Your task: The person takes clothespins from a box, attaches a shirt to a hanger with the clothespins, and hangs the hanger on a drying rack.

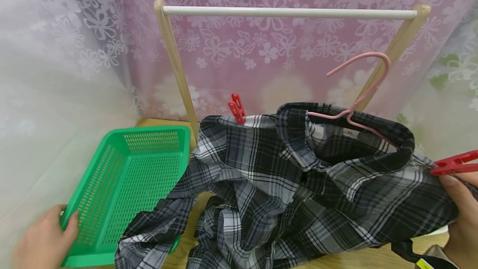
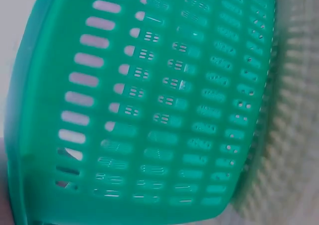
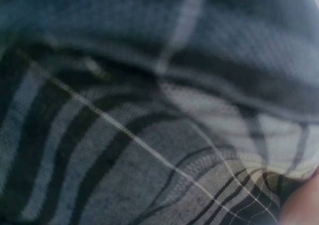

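A black-and-white plaid shirt [image 1: 280,186] lies bunched on the wooden table, its collar around a pink hanger [image 1: 367,90]. My right hand [image 1: 461,215] grips the shirt's right shoulder, thumb just below a red clothespin [image 1: 455,163] at that shoulder. A second red clothespin [image 1: 236,109] stands clipped on the far left shoulder. My left hand [image 1: 45,240] holds the near left corner of a green perforated basket [image 1: 153,130], which looks empty. The left wrist view is filled with the basket [image 2: 164,110]. In the right wrist view only shirt cloth [image 3: 124,135] shows, close up.
A wooden drying rack with a white rail [image 1: 287,11] stands behind the shirt, its posts slanting down to the table [image 1: 366,256]. Pink flowered curtain hangs behind it, with white lace at the left. A dark strap with a yellow tag [image 1: 423,262] sits at the bottom right.
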